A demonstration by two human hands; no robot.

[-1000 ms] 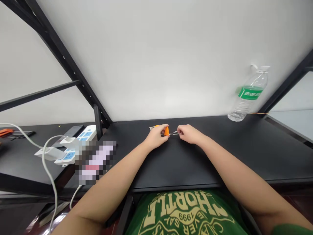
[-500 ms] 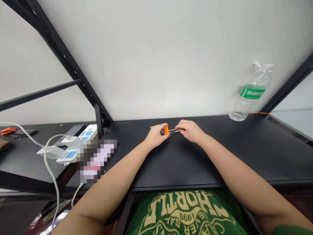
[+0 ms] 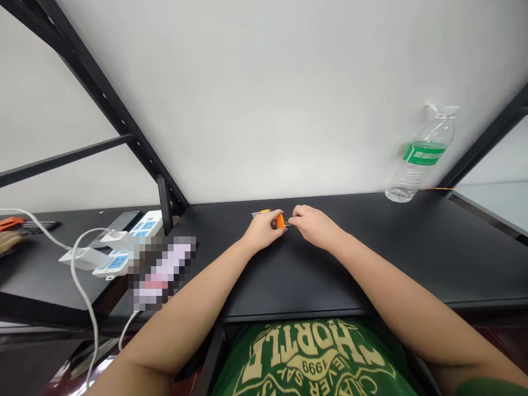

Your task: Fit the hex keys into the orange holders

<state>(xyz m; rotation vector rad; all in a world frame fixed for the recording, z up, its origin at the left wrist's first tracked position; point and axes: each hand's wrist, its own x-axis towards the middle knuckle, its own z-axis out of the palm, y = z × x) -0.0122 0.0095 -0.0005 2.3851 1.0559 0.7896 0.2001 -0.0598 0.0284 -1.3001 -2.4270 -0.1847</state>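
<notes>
My left hand (image 3: 263,231) is closed around an orange hex key holder (image 3: 281,221) above the black tabletop, thumb on the near side. Past its knuckles, several thin metal rods and a bit of orange (image 3: 264,211) show; whether they belong to the same holder is hard to see. Just right of the holder, my right hand (image 3: 314,224) pinches a small metal hex key (image 3: 287,224). Only a short dark piece of that key shows between the fingertips and the orange part; the fingers cover the remainder.
A clear water bottle with a green label (image 3: 424,153) stands against the wall at right. To the left are a white power strip (image 3: 148,223), chargers with cables, and a phone (image 3: 165,272), blurred out. Another orange hex key set (image 3: 11,223) lies far left, near a partly visible hand.
My right hand has moved left toward the orange holder, and less metal shows between them. My left hand stays in about the same place. At far left, another person's hand has come further in.
</notes>
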